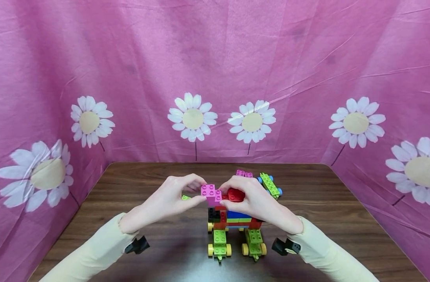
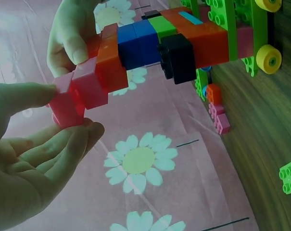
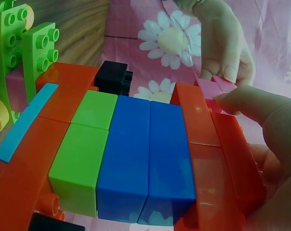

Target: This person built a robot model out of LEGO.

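My left hand [image 1: 165,197] pinches a pink toy brick [image 2: 68,108] between thumb and fingers. That brick sits right against a second pink brick [image 2: 91,84] at the top of a toy-brick build [image 1: 238,215]. My right hand [image 1: 253,197] grips the upper end of this build, thumb and forefinger at the second pink brick and over red bricks [image 3: 200,115]. Below the red layer come blue bricks [image 3: 147,154], lime bricks [image 3: 80,163] and a black brick [image 2: 178,57]. Green wheeled bases [image 1: 220,239] with yellow wheels carry the build. My right palm covers part of its top.
Behind the right hand lie more pink bricks [image 1: 244,173] and a green base with blue wheels [image 1: 270,185]. A lime brick [image 1: 185,197] rests on the wooden table [image 1: 130,250], partly behind the left hand. A pink cloth [image 1: 215,58] with daisies hangs around the table.
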A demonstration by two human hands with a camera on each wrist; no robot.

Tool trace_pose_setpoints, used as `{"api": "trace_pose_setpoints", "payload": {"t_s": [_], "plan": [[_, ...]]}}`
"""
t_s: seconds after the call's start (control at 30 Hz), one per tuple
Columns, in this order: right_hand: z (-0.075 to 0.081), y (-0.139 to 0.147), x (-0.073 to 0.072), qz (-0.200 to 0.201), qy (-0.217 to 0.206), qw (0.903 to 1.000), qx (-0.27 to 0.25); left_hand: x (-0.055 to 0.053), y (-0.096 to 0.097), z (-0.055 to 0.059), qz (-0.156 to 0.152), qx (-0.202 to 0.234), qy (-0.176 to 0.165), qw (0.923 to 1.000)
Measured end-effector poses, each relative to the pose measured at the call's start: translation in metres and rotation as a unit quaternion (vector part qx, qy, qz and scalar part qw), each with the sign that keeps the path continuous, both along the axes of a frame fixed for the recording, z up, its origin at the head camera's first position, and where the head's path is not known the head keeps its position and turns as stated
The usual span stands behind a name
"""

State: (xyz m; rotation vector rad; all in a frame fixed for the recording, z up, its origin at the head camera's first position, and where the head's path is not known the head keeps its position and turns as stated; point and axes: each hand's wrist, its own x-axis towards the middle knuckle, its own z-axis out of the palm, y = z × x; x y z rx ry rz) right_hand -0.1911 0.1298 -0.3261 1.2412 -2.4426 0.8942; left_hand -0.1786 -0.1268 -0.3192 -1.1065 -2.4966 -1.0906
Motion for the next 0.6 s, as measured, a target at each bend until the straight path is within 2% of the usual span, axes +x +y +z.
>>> {"api": "trace_pose_setpoints", "payload": {"t_s": [0.17, 0.6], "plan": [[-0.0002, -0.0005, 0.0000, 0.000, -0.002, 1.0000, 0.000, 0.0008, 0.0001, 0.0008, -0.007, -0.002, -0.003, 1.0000], [0.0010, 0.0006, 0.0004, -0.006, -0.013, 0.9999, 0.002, 0.0015, 0.0004, 0.0011, -0.038, -0.011, 0.035, 0.9986]]}}
